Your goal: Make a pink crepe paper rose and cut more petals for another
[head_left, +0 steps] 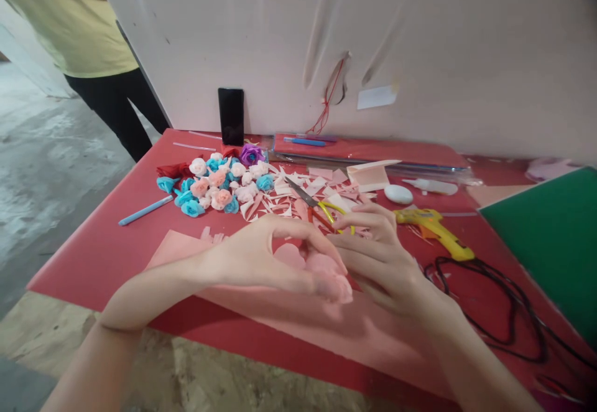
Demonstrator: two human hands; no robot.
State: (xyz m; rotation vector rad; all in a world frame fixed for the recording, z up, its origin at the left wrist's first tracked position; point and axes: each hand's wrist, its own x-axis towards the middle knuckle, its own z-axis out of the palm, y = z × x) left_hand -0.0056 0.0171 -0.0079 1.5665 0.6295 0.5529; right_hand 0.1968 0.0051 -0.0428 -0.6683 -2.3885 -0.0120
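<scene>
Petals of pink paper, the pink petals [321, 269], sit bunched between both hands just above a pink paper sheet [280, 312] at the near edge of the worktop [93, 256]. The left hand [261, 253] curls over them, thumb and fingers pinching the cluster, probably so the layers keep their shape. The right hand [377, 256] comes in from the other side with bent fingers meeting the bunch; whether it grips or only steadies I cannot tell. Scissors [317, 206] lie just beyond among pale paper scraps [303, 188], and a yellow glue gun [433, 225] rests near the right hand with its black cord [489, 300] looping away, all seemingly kept within reach. Finished paper flowers [219, 185] in pink, blue and purple are heaped well apart at the back, beside a blue pen [144, 210]. A dark phone [231, 115] leans on the pale wall [420, 38]. The red worktop also carries a green sheet [550, 238]. Another person [79, 26] stands on the grey floor [41, 169].
</scene>
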